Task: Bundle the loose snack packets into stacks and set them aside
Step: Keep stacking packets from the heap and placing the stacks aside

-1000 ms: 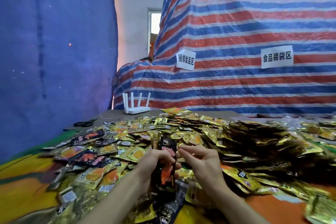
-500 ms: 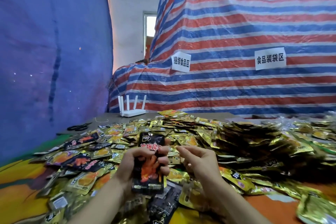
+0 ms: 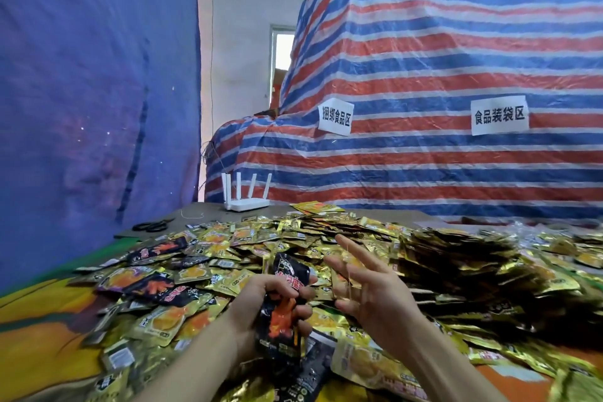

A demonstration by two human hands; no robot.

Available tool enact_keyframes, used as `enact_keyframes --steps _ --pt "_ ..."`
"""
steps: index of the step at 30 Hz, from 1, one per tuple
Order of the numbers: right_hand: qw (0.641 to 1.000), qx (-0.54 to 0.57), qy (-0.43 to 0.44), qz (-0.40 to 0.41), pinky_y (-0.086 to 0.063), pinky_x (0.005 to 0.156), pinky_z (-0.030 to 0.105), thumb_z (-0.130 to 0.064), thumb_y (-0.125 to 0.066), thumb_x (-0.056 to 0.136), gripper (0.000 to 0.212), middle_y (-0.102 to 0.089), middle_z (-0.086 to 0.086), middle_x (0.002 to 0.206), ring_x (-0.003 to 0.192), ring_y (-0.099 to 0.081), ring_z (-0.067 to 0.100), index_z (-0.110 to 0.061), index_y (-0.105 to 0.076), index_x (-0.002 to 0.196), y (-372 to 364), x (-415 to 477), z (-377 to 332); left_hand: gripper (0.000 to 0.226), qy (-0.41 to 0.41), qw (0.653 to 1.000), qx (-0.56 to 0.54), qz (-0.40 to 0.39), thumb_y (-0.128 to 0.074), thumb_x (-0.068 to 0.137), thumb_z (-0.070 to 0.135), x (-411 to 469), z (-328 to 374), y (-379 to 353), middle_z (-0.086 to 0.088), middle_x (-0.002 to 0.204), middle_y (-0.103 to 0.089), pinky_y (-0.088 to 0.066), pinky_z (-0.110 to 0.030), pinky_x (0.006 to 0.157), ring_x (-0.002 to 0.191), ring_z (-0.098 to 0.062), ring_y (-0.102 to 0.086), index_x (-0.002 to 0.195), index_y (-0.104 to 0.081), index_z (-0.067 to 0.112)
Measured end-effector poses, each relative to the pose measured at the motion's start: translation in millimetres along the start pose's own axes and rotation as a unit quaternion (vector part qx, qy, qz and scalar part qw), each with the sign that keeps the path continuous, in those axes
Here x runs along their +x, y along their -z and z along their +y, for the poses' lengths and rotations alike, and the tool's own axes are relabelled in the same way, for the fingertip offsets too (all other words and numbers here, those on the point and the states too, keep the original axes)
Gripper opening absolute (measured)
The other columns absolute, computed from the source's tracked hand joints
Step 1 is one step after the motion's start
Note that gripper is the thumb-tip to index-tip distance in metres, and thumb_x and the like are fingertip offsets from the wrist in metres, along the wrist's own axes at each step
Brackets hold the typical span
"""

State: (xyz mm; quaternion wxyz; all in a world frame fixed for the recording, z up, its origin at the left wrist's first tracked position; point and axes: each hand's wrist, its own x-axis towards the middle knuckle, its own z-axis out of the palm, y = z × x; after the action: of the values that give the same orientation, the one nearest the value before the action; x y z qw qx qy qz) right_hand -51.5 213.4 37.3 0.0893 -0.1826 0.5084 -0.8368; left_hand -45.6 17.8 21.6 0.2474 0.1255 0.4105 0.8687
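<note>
Head camera looks down over a table [image 3: 202, 210] buried in loose snack packets [image 3: 248, 238], mostly gold foil with a few black ones. The left hand [image 3: 257, 300] grips a bundle of black packets [image 3: 282, 326] printed with orange flames, fingers curled round its middle, holding it upright just above the heap. The right hand [image 3: 368, 294] hovers just beside the bundle without touching it, fingers straight and spread. To the right rises a darker mound of gold packets [image 3: 456, 258]. At the far table edge stand a white router [image 3: 246, 197] and black scissors [image 3: 153, 224]. Behind hangs a red, white and blue striped tarpaulin [image 3: 424, 59] bearing two paper signs [image 3: 336, 115].
</note>
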Motion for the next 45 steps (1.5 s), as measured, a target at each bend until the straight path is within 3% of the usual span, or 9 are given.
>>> enact_keyframes --steps 9,14,21,24,29,32,37,39,45 --pt "0.981 -0.189 -0.005 0.035 -0.063 0.072 0.05 -0.018 -0.093 0.069 0.063 -0.061 0.011 0.129 0.099 -0.074 0.031 -0.033 -0.068 0.124 -14.7 -5.3 27.4 0.009 -0.139 0.954 0.054 0.262 -0.054 0.087 0.006 10.6 0.5 -1.0 -0.009 0.065 -0.058 -0.045 -0.025 0.04 0.052 -0.019 -0.053 0.087 -0.063 0.004" --pt "0.982 -0.183 0.043 -0.012 -0.063 0.078 0.043 -0.021 -0.093 0.057 0.068 -0.061 0.003 0.125 0.098 -0.075 0.023 -0.039 -0.07 0.118 -30.1 -7.3 38.8 0.021 -0.215 0.922 0.045 0.317 -0.068 0.092 0.017 16.8 -5.6 -13.3 -0.02 0.077 -0.067 -0.059 -0.046 0.069 0.075 -0.038 -0.069 0.084 -0.066 -0.003" --pt "0.97 -0.206 0.129 -0.018 -0.057 0.07 0.016 -0.024 -0.087 0.056 0.072 -0.059 -0.015 0.118 0.093 -0.064 -0.017 -0.045 -0.066 0.121 -34.5 -7.8 42.9 0.037 -0.185 0.958 0.052 0.214 -0.062 0.095 0.035 14.8 -16.6 -28.1 -0.021 0.098 -0.074 -0.062 -0.042 0.07 0.089 -0.033 -0.074 0.092 -0.079 0.002" --pt "0.973 -0.19 0.132 -0.018 -0.059 0.08 0.023 -0.025 -0.089 0.055 0.071 -0.058 -0.011 0.124 0.099 -0.067 -0.008 -0.053 -0.066 0.116 -33.9 -7.5 45.6 0.04 -0.152 0.971 0.061 0.173 -0.062 0.093 0.038 11.7 -16.7 -27.5 -0.021 0.103 -0.074 -0.06 -0.037 0.069 0.094 -0.033 -0.074 0.105 -0.077 0.003" --pt "0.97 -0.183 0.159 0.018 -0.058 0.062 0.022 -0.018 -0.088 0.052 0.067 -0.058 -0.006 0.121 0.087 -0.073 0.003 -0.052 -0.07 0.107 -35.9 -9.9 39.3 0.045 -0.134 0.974 0.088 0.158 -0.06 0.09 0.046 11.8 -15.8 -25.6 -0.02 0.106 -0.074 -0.06 -0.043 0.08 0.096 -0.034 -0.073 0.103 -0.079 0.008" --pt "0.963 -0.208 0.166 0.048 -0.057 0.061 0.025 -0.015 -0.092 0.055 0.071 -0.059 -0.005 0.122 0.09 -0.072 0.014 -0.052 -0.07 0.111 -32.5 -10.2 35.8 0.046 -0.119 0.98 0.069 0.147 -0.062 0.085 0.046 15.0 -17.6 -26.8 -0.018 0.097 -0.074 -0.06 -0.038 0.067 0.083 -0.03 -0.074 0.099 -0.08 0.005" --pt "0.958 -0.244 0.145 0.046 -0.062 0.083 0.042 -0.002 -0.091 0.066 0.054 -0.067 0.007 0.123 0.103 -0.071 0.026 -0.036 -0.078 0.106 -29.4 -9.8 30.8 0.049 -0.11 0.982 0.053 0.144 -0.06 0.092 0.048 19.1 -20.8 -20.8 -0.021 0.1 -0.072 -0.06 -0.041 0.072 0.084 -0.032 -0.073 0.1 -0.079 0.004" --pt "0.967 -0.223 0.119 0.022 -0.062 0.075 0.033 0.0 -0.091 0.065 0.054 -0.074 0.001 0.11 0.095 -0.074 0.02 -0.034 -0.08 0.104 -26.9 -8.4 27.8 0.049 -0.106 0.983 0.041 0.143 -0.064 0.087 0.048 19.4 -20.4 -19.7 -0.021 0.097 -0.071 -0.059 -0.044 0.077 0.083 -0.032 -0.072 0.095 -0.079 0.002" --pt "0.97 -0.189 0.126 0.083 -0.056 0.067 0.031 -0.025 -0.064 0.064 0.031 -0.076 0.003 0.09 0.083 -0.072 0.019 -0.026 -0.082 0.09 -26.2 -2.9 28.5 0.048 -0.106 0.987 0.052 0.105 -0.061 0.087 0.043 18.7 -23.9 -17.9 -0.019 0.104 -0.071 -0.055 -0.045 0.087 0.092 -0.033 -0.07 0.105 -0.077 0.002"
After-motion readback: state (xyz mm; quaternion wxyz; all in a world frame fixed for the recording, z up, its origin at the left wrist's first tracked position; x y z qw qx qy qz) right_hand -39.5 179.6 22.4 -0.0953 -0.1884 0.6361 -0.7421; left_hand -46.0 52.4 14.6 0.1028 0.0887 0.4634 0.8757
